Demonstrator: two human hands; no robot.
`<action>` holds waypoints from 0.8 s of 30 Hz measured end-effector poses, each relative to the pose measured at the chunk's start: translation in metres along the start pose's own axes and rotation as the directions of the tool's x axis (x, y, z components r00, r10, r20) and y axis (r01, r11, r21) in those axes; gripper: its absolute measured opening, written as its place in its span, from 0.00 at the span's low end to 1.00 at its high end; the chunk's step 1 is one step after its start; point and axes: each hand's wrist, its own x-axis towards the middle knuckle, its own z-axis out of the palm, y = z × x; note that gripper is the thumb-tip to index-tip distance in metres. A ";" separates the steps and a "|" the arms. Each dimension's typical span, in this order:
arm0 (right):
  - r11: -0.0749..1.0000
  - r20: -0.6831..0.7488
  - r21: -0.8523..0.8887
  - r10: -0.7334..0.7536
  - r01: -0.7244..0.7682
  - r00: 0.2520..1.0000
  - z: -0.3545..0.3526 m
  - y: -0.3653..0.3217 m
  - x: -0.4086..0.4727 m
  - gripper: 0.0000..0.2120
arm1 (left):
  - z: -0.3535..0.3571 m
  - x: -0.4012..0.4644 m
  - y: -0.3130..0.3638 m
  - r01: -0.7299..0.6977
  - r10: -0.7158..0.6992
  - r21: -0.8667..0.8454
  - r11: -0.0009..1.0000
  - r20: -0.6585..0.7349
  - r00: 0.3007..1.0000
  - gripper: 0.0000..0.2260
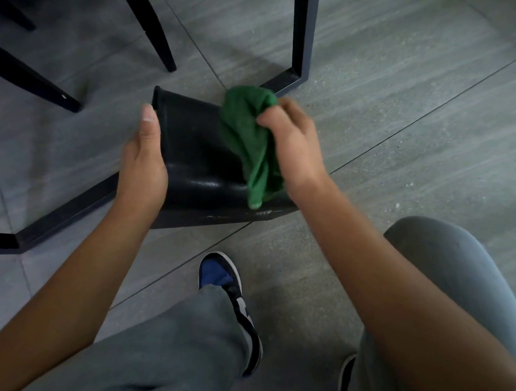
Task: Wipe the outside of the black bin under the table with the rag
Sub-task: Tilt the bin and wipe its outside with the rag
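Rag (251, 140) bunched in R grip (293, 144), on bin (193, 157); L grip (144, 166) fingers hidden, state unclear.

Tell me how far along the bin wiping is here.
Mid-job. Done: the black bin is tipped and steadied by the left hand at its side. In hand: the right hand grips the green rag against the near face. Left: pale marks show along the lower edge; the far sides are hidden, so unconfirmed.

On bin (193, 157): rag (248, 135) at right, left hand (143, 165) at left.
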 end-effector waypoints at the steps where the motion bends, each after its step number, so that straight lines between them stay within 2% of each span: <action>1: 1.000 0.018 -0.006 -0.024 0.024 1.000 0.014 -0.002 -0.002 0.11 | 0.000 0.001 0.000 -0.004 0.004 -0.011 1.000 -0.010 1.000 0.49; 3: 0.996 0.042 -0.059 -0.059 0.061 0.997 0.039 0.004 -0.007 0.14 | 0.000 0.002 -0.002 -0.029 0.028 -0.047 0.999 -0.016 0.999 0.47; 5: 0.959 0.045 -0.228 -0.164 0.170 0.985 0.055 0.017 -0.015 0.19 | -0.001 0.000 0.000 -0.015 0.015 -0.099 0.995 -0.006 1.000 0.43; 7: 0.835 -0.019 -0.451 -0.363 0.316 0.932 0.060 0.033 -0.019 0.23 | -0.004 0.002 -0.006 0.051 -0.050 -0.188 0.981 0.013 0.999 0.47; 9: 0.770 -0.038 -0.497 -0.480 0.400 0.876 0.060 0.040 -0.023 0.25 | -0.008 0.008 -0.013 0.074 -0.071 -0.205 0.976 0.025 0.997 0.49; 12: 0.645 0.105 -0.596 -0.529 0.479 0.842 0.064 0.045 -0.028 0.30 | -0.008 0.013 -0.015 0.028 -0.024 -0.153 0.988 0.026 0.999 0.51; 14: 0.596 0.145 -0.637 -0.531 0.490 0.835 0.066 0.048 -0.030 0.31 | -0.006 0.010 -0.010 0.009 -0.005 -0.137 0.990 0.027 1.000 0.50; 17: 0.607 0.144 -0.607 -0.551 0.513 0.822 0.066 0.050 -0.034 0.29 | -0.003 0.006 -0.005 -0.012 0.022 -0.130 0.991 0.075 0.997 0.47; 19: 0.589 0.136 -0.627 -0.561 0.509 0.817 0.063 0.053 -0.033 0.28 | -0.001 0.004 -0.001 -0.035 0.039 -0.078 0.996 0.055 0.998 0.44; 21: 0.598 0.099 -0.664 -0.525 0.449 0.845 0.049 0.058 -0.025 0.29 | -0.001 0.002 -0.001 -0.043 0.044 -0.036 0.998 0.011 0.999 0.42; 23: 0.627 0.001 -0.708 -0.459 0.325 0.888 0.020 0.073 -0.014 0.29 | -0.003 0.001 -0.003 -0.005 0.005 -0.010 1.000 -0.037 0.999 0.40; 24: 0.644 -0.070 -0.724 -0.423 0.246 0.904 0.001 0.082 -0.009 0.29 | -0.003 -0.001 -0.004 -0.001 0.001 -0.002 1.000 -0.046 0.999 0.35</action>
